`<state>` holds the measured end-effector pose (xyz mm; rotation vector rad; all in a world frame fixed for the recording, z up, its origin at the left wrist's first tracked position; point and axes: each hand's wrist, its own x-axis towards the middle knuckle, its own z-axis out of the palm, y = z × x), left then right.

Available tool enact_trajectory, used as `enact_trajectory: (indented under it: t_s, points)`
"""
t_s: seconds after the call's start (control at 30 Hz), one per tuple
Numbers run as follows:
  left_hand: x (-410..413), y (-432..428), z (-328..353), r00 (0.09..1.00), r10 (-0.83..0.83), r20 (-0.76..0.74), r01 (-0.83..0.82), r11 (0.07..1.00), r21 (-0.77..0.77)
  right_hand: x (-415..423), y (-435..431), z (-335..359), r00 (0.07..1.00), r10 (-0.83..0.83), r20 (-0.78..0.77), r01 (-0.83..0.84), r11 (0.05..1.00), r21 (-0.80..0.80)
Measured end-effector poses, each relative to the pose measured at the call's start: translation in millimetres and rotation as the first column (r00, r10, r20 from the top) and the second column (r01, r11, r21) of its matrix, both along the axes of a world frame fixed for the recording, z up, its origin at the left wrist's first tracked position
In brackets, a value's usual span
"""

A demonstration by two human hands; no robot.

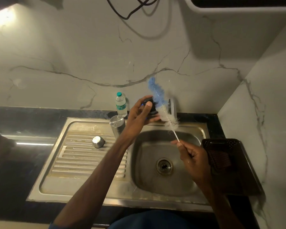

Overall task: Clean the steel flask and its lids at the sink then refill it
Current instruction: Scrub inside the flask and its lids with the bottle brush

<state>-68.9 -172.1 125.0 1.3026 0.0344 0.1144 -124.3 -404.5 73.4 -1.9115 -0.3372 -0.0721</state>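
Observation:
My left hand (141,113) grips a dark round lid (151,107) above the far rim of the sink. My right hand (192,155) pinches the thin white handle of a bottle brush (162,104), whose blue and white bristles lie against the lid's right side. The steel flask (117,123) stands on the draining board, partly hidden behind my left forearm. A small steel cap (98,141) sits on the board's ridges.
A steel sink (149,162) with a drain (164,166) lies below my hands. The tap (173,107) rises behind the brush. A plastic water bottle (121,104) stands by the wall. A dark perforated basket (224,161) sits to the right.

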Motion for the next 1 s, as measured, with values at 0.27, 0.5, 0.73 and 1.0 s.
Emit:
enact_trajectory:
  t_s: [0.27, 0.5, 0.73, 1.0]
  points:
    - [-3, -9, -5, 0.998, -0.046, -0.034, 0.046, 0.999, 0.014, 4, 3, 10, 1.0, -0.004, -0.023, 0.004, 1.0, -0.011]
    - [10, 2, -2, 0.994, 0.099, -0.034, -0.102, 0.99, -0.093, -4, -1, 9, 0.999, 0.035, -0.034, -0.037, 0.997, -0.066]
    - [0, -16, -17, 0.997, -0.012, -0.073, 0.004, 0.994, -0.107, 10, 6, 21, 1.0, -0.01, -0.007, 0.01, 0.999, -0.044]
    - [11, -5, -5, 0.987, 0.094, -0.133, -0.098, 0.995, -0.023, -9, -5, 3, 0.999, 0.035, -0.033, -0.037, 0.996, -0.077]
